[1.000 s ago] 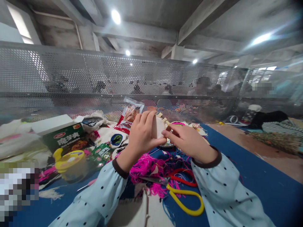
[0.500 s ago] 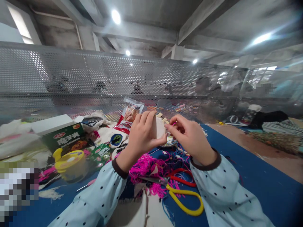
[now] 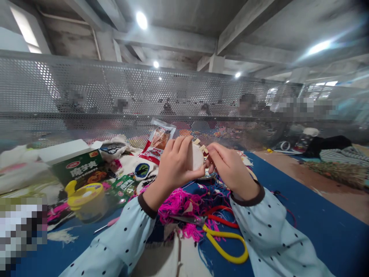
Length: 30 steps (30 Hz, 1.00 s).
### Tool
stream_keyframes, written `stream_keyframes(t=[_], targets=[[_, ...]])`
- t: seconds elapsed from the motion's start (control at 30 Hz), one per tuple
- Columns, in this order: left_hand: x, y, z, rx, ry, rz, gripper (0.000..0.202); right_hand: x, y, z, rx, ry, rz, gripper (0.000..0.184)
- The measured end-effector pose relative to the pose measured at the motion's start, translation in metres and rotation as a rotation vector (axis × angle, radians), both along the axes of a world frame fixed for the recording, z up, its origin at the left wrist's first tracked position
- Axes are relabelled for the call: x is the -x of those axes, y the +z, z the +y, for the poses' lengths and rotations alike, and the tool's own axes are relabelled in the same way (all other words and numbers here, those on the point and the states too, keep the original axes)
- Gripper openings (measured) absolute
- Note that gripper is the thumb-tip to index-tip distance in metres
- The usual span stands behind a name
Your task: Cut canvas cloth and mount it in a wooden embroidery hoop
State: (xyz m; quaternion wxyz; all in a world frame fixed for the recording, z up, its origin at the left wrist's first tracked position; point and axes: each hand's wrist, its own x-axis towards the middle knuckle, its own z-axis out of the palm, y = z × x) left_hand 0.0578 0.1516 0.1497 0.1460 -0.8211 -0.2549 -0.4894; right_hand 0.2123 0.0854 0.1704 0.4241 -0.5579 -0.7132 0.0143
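Observation:
My left hand (image 3: 174, 159) is wrapped round a cream, round, flat piece (image 3: 195, 157) that looks like cloth. Small pale wooden clips (image 3: 204, 149) sit along its upper right edge. My right hand (image 3: 226, 165) is closed in a pinch beside that edge, close to the clips; what lies between its fingertips is too small to make out. Below both hands spreads a tangle of bright pink yarn (image 3: 180, 204). Scissors with one red handle and one yellow handle (image 3: 227, 246) lie on the table nearer to me.
A green box (image 3: 75, 165), a yellow-rimmed clear cup (image 3: 88, 204) and a red snack packet (image 3: 157, 142) stand at the left and back. A perforated metal screen (image 3: 129, 92) crosses behind the blue table (image 3: 314, 234). People show dimly through it.
My right hand has shifted slightly right, away from the round piece's edge. The round piece has turned a little, showing more of its face. My left hand still holds it.

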Motion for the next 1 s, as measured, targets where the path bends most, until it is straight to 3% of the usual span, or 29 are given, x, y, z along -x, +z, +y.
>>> stream_keyframes(t=[0.53,0.77,1.0], targets=[[0.0003,0.0005,-0.0003,0.002,0.000,-0.002,0.063,0.0015,-0.0007,0.0005,-0.044,-0.020,0.022,0.025],[-0.0014,0.0010,-0.0016,0.001,-0.004,-0.004,0.064,0.0017,-0.0008,-0.0002,-0.037,-0.022,-0.041,0.034],[0.0003,0.0017,-0.0005,0.000,0.010,0.002,0.063,0.0014,-0.0004,-0.0002,-0.040,-0.016,0.036,0.025]])
